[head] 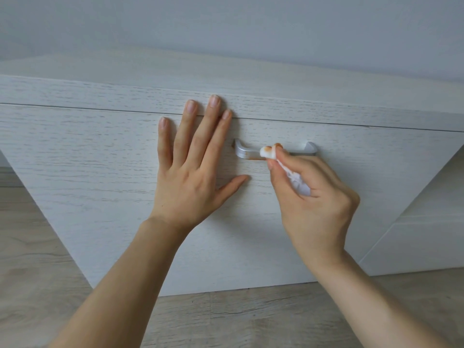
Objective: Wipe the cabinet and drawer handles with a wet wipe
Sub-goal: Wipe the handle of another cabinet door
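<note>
While pinched in right hand (313, 197) fingertips (272, 163), wet wipe (268, 152) touches handle (247, 153).

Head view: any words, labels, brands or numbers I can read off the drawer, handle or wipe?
None. No text shows anywhere in this view.
Drawer front: plain pale wood grain, no label.
Handle: bare silver metal with orange-brown smears, no brand mark.
Wipe, pinched in the right hand: white with orange stains, no print.
Left hand lies flat on the drawer front.
</note>
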Demonstrator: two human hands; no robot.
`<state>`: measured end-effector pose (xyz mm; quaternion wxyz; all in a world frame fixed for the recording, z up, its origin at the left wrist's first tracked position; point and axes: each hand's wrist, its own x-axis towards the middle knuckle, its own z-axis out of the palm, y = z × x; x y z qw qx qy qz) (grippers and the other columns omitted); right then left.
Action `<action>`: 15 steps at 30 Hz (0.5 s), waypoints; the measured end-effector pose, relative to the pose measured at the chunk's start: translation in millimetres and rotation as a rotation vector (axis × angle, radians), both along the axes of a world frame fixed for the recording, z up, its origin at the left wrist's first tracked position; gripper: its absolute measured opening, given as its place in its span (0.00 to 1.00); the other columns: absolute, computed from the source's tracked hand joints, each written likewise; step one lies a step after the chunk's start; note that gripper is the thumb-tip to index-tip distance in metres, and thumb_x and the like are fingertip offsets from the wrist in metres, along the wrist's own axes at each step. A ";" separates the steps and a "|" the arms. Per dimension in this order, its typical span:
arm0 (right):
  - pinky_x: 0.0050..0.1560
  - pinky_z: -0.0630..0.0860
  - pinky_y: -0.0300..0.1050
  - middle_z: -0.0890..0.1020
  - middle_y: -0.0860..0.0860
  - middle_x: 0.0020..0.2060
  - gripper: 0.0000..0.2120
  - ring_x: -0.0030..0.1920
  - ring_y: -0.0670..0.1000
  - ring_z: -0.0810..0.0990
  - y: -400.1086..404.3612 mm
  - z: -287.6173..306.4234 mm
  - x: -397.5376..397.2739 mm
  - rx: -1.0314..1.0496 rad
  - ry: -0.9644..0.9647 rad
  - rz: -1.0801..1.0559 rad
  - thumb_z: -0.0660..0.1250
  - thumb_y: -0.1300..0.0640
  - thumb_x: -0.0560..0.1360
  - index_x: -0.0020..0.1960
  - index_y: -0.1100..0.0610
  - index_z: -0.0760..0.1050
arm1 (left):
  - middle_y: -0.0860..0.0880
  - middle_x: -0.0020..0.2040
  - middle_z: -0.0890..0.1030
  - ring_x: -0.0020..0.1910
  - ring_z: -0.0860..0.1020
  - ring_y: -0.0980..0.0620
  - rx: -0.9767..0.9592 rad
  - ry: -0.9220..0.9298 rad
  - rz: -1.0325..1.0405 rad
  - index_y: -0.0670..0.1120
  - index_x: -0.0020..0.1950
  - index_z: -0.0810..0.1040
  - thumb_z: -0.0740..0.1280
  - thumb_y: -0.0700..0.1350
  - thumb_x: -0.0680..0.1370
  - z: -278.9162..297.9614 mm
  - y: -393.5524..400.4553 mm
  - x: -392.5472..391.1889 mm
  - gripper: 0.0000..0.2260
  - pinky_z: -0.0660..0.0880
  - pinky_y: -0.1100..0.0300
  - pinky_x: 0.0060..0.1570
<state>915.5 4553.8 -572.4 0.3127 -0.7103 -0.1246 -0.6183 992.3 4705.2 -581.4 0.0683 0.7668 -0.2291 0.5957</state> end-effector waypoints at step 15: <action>0.50 0.78 0.38 0.84 0.51 0.46 0.06 0.47 0.45 0.83 5.4 -3.4 3.4 0.105 0.017 0.100 0.71 0.65 0.73 0.50 0.64 0.81 | 0.45 0.75 0.58 0.74 0.53 0.42 -0.004 -0.013 -0.029 0.42 0.76 0.58 0.61 0.64 0.77 0.4 1.0 1.2 0.36 0.43 0.47 0.73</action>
